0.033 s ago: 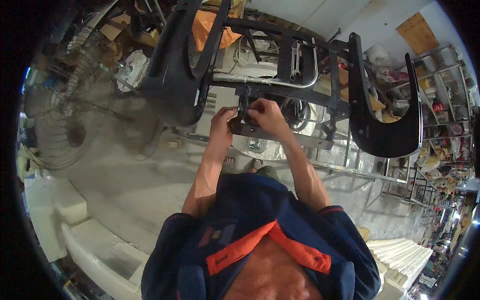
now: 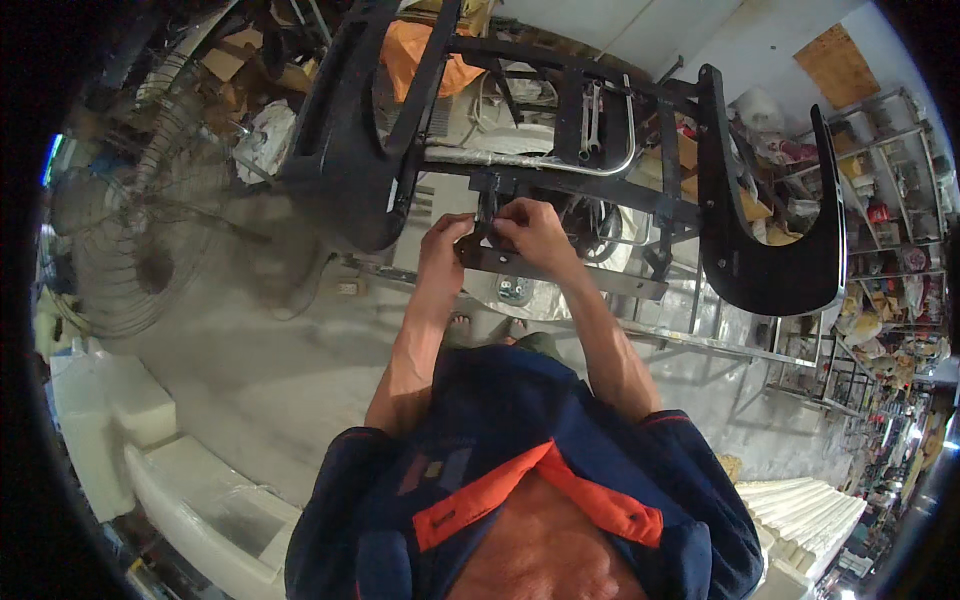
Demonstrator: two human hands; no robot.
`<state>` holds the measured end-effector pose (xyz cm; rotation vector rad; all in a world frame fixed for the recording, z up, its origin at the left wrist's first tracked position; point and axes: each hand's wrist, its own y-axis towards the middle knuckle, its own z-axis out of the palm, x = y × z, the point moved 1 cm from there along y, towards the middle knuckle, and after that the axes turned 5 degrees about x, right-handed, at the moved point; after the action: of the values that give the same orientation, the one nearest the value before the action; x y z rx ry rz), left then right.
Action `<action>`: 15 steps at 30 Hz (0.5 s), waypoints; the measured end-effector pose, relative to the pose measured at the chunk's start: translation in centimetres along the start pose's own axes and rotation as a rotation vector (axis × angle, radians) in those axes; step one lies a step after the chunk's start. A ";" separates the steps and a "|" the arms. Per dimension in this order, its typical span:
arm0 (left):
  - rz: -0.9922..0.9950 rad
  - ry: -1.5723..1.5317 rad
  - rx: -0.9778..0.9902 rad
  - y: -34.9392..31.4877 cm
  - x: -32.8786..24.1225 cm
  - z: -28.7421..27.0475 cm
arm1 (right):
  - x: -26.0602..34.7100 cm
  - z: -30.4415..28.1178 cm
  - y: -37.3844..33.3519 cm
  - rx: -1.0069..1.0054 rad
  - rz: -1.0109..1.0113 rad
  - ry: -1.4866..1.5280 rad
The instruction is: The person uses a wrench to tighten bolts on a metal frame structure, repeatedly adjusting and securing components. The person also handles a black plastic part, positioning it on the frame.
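A black metal frame (image 2: 560, 189) with crossbars stands in front of me, between two black curved side panels, the left panel (image 2: 365, 190) and the right panel (image 2: 775, 265). My left hand (image 2: 446, 250) is closed at the left side of a short upright bracket (image 2: 486, 200) below the crossbar. From the right, my right hand (image 2: 533, 232) pinches at the same bracket, fingertips bent inward. Whatever small part lies between the fingers is hidden. Just under both hands runs a dark flat bar (image 2: 570, 270) with holes.
Two wrenches (image 2: 592, 120) lie on the frame beside a bent chrome tube (image 2: 520, 160). A wire-caged fan (image 2: 140, 240) stands at left. White foam blocks (image 2: 190, 490) sit lower left. Loaded metal shelves (image 2: 905, 200) line the right side. Metal rails (image 2: 720, 345) stretch below the frame.
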<state>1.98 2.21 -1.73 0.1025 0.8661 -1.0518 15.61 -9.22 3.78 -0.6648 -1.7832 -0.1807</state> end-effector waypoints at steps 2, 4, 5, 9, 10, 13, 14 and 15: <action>0.039 0.041 0.000 -0.1 0.4 -0.5 | 0.2 0.7 -0.3 -0.071 -0.069 -0.098; 0.065 0.069 -0.003 0.4 0.4 -0.5 | 0.3 0.7 0.0 -0.092 -0.130 -0.156; 0.092 0.088 0.003 0.6 0.3 -0.5 | -0.1 0.6 0.3 -0.077 -0.150 -0.162; 0.109 0.127 -0.046 0.5 0.8 0.0 | -1.5 0.3 1.5 0.067 0.000 -0.036; 0.100 0.130 -0.078 0.6 0.8 0.2 | -1.3 0.1 1.6 0.089 0.030 -0.050; 0.108 0.104 -0.092 0.1 1.2 0.1 | -0.5 -0.3 1.3 0.112 0.073 -0.092; 0.108 0.109 -0.084 0.2 1.3 -0.1 | -0.3 -0.4 1.2 0.086 0.050 -0.104; 0.111 0.115 -0.076 0.4 1.1 -0.2 | -0.1 -0.5 1.2 0.060 0.025 -0.116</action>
<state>2.47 1.71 -2.71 0.1468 0.9922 -0.9148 16.64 -8.49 3.56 -0.6657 -1.8826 -0.0724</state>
